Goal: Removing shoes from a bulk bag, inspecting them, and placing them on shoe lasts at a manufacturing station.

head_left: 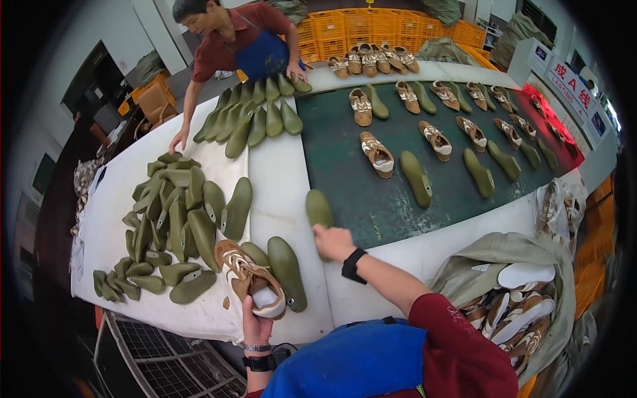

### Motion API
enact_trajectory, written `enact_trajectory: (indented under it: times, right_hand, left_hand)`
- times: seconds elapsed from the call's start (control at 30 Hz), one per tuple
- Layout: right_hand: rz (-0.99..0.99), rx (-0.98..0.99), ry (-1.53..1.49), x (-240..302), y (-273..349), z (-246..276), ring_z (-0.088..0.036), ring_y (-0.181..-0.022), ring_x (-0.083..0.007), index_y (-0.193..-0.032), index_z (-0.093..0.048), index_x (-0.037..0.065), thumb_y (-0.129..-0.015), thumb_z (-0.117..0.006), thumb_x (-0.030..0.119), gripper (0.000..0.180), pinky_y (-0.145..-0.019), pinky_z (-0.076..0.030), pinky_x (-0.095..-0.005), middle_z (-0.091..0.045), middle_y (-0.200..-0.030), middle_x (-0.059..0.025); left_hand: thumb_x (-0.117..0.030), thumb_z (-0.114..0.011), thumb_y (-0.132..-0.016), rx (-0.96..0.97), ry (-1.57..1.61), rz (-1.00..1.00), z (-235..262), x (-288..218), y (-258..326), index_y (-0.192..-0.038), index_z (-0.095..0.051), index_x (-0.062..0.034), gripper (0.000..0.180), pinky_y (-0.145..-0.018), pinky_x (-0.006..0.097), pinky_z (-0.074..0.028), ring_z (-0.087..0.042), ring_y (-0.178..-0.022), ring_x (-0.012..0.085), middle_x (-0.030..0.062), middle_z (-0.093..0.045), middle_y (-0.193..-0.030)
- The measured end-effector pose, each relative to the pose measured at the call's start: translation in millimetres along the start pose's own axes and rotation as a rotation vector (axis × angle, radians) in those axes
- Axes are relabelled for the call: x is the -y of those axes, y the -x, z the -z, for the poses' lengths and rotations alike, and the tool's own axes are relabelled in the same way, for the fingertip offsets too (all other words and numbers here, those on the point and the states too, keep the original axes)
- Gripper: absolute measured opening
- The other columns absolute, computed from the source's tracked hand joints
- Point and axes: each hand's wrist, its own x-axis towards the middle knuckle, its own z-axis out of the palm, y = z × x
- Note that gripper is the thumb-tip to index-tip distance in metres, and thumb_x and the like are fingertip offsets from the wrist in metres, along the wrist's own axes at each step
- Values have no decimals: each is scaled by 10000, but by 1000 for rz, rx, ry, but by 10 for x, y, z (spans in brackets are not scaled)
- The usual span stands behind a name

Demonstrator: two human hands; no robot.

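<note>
My left hand (255,324) grips a brown shoe with white stripes (240,266) near the front of the white table, its heel toward me. At the near left edge of the green conveyor belt (381,229), my right hand (335,243) is closed around the near end of an olive-green shoe last (319,207). Another green last (284,262) lies right beside the shoe, and one more is partly hidden behind it. On the belt, rows of brown shoes (377,155) lie with green lasts (415,179) near them.
To the left, a loose heap of green lasts (178,225) covers part of the white table (279,176). Across it, a co-worker (232,40) reaches over lined-up lasts (239,131). An open sack of shoes (561,278) stands at my right. Orange crates (358,25) are stacked behind.
</note>
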Motion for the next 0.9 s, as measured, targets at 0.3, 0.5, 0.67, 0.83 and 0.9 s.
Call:
enact_trajectory:
  times: [0.3, 0.5, 0.67, 0.83, 0.9]
  right_hand:
    - [-70, -46, 90, -875, -208, -295, -645, -690, -317, -1055, -508, 163, -813, -488, 156, 244, -560, -494, -428, -632, -716, -143]
    - [-54, 29, 40, -806, -100, -157, -642, -679, -315, -1007, -523, 141, -791, -505, 135, 216, -562, -487, -434, -634, -703, -132]
    - [-43, -45, -24, -908, -47, -250, -622, -589, -329, -981, -528, 163, -790, -483, 139, 197, -472, -464, -450, -609, -636, -152]
    - [-28, -72, -86, -844, 8, -271, -614, -590, -334, -980, -519, 175, -799, -500, 168, 182, -467, -451, -455, -586, -633, -141]
    - [-126, -47, -145, -1114, 86, -365, -612, -618, -346, -1033, -541, 193, -830, -464, 174, 219, -495, -453, -464, -588, -665, -161]
  left_hand:
    - [-310, -498, -906, 211, -31, 258, -538, 64, -454, -1295, -406, -44, 481, -992, 412, -393, -493, -1158, 254, 102, -500, -1270]
    - [-228, -479, -912, 162, -142, 381, -1072, 361, -1680, -1230, -449, -5, 389, -956, 405, -439, -548, -1093, 272, 141, -547, -1200]
    - [-212, -476, -909, 150, -391, 384, -1298, 906, -2843, -1176, -468, 17, 352, -873, 383, -471, -575, -1021, 249, 128, -577, -1117]
    - [-251, -515, -880, 81, -997, -4, -958, 1394, -4102, -1309, -332, 53, 556, -953, 361, -403, -476, -1168, 312, 188, -459, -1297]
    - [-224, -543, -842, 288, -1377, -165, -1324, 1782, -4118, -1375, -257, 21, 653, -1012, 353, -350, -447, -1206, 320, 215, -434, -1324]
